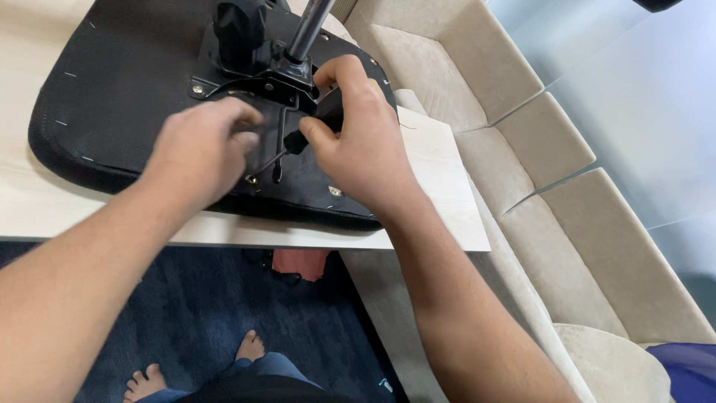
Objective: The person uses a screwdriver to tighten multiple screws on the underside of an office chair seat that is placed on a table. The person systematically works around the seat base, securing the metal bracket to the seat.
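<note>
A black office chair seat [112, 97] lies upside down on a light wooden table [440, 194]. A black metal mechanism plate [253, 82] with a grey gas cylinder [309, 26] is bolted to its underside. My right hand [358, 142] grips the black handle of a screwdriver [317, 123] whose thin shaft points down-left toward a screw near the plate's front edge. My left hand [201, 153] is curled over the plate beside the shaft, fingers closed around or near the tool's tip; what it pinches is hidden.
A beige cushioned sofa [537, 149] runs along the right of the table. Below the table lies a dark blue carpet [194, 313], with my bare feet [250, 347] and a reddish object [302, 263] under the table's edge.
</note>
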